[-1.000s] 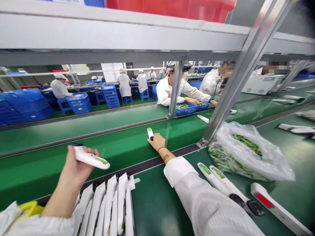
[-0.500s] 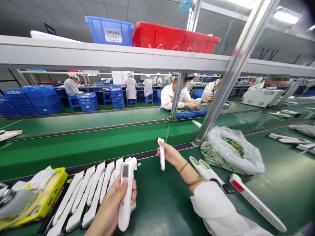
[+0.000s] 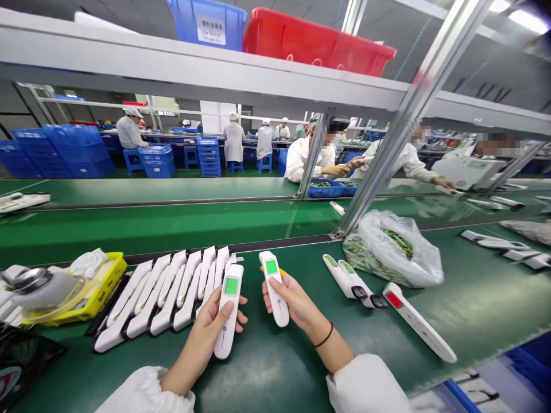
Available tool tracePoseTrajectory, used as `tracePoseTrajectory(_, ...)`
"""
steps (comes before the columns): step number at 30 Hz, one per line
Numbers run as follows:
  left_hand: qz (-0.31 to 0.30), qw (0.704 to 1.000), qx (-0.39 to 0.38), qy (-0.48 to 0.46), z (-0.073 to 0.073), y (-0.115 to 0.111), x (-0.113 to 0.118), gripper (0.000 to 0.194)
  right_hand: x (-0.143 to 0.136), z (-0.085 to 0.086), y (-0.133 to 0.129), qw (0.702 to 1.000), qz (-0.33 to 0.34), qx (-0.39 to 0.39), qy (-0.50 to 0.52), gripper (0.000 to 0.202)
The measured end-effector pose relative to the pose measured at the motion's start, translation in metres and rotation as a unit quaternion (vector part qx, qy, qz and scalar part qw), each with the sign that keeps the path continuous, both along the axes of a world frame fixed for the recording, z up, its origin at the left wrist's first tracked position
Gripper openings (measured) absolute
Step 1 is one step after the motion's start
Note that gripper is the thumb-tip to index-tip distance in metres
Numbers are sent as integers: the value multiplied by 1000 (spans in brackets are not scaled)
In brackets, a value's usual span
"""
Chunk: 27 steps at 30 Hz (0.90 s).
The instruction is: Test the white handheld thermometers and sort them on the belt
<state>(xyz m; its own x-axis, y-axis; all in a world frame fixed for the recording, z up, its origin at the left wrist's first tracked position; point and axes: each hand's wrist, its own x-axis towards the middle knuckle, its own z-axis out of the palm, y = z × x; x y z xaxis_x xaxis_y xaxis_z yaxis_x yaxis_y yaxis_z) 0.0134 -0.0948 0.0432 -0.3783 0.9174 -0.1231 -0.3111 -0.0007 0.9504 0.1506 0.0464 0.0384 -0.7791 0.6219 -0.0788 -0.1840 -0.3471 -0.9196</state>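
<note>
My left hand is closed round a white infrared thermometer, its screen lit green and facing me. In my right hand is a second white infrared thermometer, tilted a little, also with a green screen. Both are held above the green work surface, side by side and apart. Just left of my left hand, a row of several white thermometers leans together. To the right lie two thermometers with green displays and one long white thermometer with a red display.
A clear plastic bag of small green parts stands at the right, by a metal post. A yellow tray with a bottle is at the left. Beyond runs a green conveyor belt. A co-worker sits across it.
My right hand has drawn closer to my left and turned its thermometer's screen toward me. The left thermometer's screen has gone from grey to green. The view has tipped down.
</note>
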Motion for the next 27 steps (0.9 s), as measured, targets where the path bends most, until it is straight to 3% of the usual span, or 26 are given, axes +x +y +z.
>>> tracePoseTrajectory(4, 7, 1000, 2, -6, 4, -2, 0, 72, 3, 3, -3, 999, -9, 1, -48, 39)
tracePoseTrajectory(14, 21, 993, -37, -108, 5, -3, 2, 71, 6, 6, -5, 991, -38, -68, -110, 34)
tracePoseTrajectory(19, 4, 995, -2, -98, 5, -4, 4, 81, 2, 6, -14, 994, -41, -33, -93, 30)
tracePoseTrajectory(22, 8, 999, 30, -38, 3, -6, 7, 88, -1, 4, -26, 997, 1, 6, -75, 29)
tracePoseTrajectory(25, 9, 999, 47, -1, 2, -8, 10, 85, -3, 0, -38, 997, 77, 4, -30, 32)
tracePoseTrajectory(27, 4, 999, 51, 1, 2, -9, 12, 82, -2, -3, -43, 996, 93, -3, -9, 32)
